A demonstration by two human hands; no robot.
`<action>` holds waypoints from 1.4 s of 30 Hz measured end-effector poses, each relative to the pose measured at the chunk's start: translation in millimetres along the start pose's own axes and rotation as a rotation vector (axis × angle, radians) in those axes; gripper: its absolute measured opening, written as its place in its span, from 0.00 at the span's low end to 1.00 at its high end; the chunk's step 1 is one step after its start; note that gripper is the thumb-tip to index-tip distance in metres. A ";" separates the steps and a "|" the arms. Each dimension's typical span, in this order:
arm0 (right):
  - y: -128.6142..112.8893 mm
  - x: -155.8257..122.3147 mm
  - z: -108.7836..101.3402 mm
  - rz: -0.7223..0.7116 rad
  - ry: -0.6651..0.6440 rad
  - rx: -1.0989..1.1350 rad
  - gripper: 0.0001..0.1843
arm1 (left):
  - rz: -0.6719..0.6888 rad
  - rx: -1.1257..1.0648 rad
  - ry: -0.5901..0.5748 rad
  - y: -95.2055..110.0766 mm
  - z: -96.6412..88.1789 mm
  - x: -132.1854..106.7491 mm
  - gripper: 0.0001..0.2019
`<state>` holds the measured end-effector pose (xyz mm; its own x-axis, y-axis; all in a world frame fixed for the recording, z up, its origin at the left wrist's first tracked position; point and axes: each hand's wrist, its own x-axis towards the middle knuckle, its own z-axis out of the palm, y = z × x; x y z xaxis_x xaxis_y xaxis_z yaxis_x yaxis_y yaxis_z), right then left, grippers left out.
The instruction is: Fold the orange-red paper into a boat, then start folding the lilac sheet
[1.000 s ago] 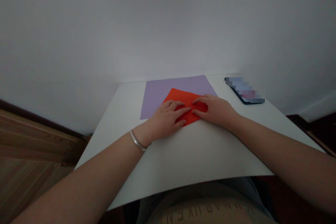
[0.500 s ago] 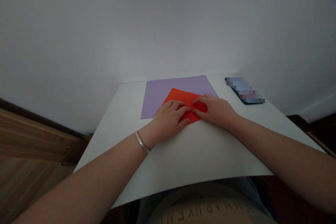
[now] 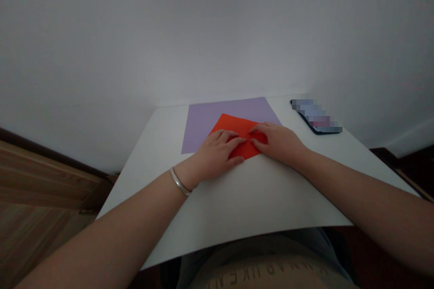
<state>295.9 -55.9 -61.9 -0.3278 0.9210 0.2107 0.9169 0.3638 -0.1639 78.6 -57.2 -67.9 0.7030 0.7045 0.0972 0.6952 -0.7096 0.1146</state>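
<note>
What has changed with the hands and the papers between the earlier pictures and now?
Only a small movement: the left hand shifted slightly to the right over the orange paper, then partly back to the left. Nothing was visibly taken hold of or let go. The right hand, the orange paper, the purple paper and the phone stayed about as they were.

Single head-worn view; faces forward, down over table (image 3: pixel 264 203) toward wall (image 3: pixel 217 31); near.
</note>
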 end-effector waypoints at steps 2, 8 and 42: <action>0.0 -0.2 -0.3 0.020 -0.002 -0.001 0.16 | -0.001 0.000 -0.021 -1.6 0.3 0.5 0.28; 0.5 2.0 0.0 0.091 -0.007 -0.023 0.11 | 0.032 0.052 -0.038 -0.9 0.1 0.0 0.24; -13.9 -9.6 -15.3 -0.025 -0.039 -0.120 0.35 | -0.032 0.051 0.029 7.6 -6.3 2.9 0.27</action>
<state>289.7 -71.9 -46.9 -0.3578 0.9173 0.1748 0.9281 0.3700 -0.0424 85.0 -60.5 -60.6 0.6764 0.7262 0.1230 0.7244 -0.6861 0.0673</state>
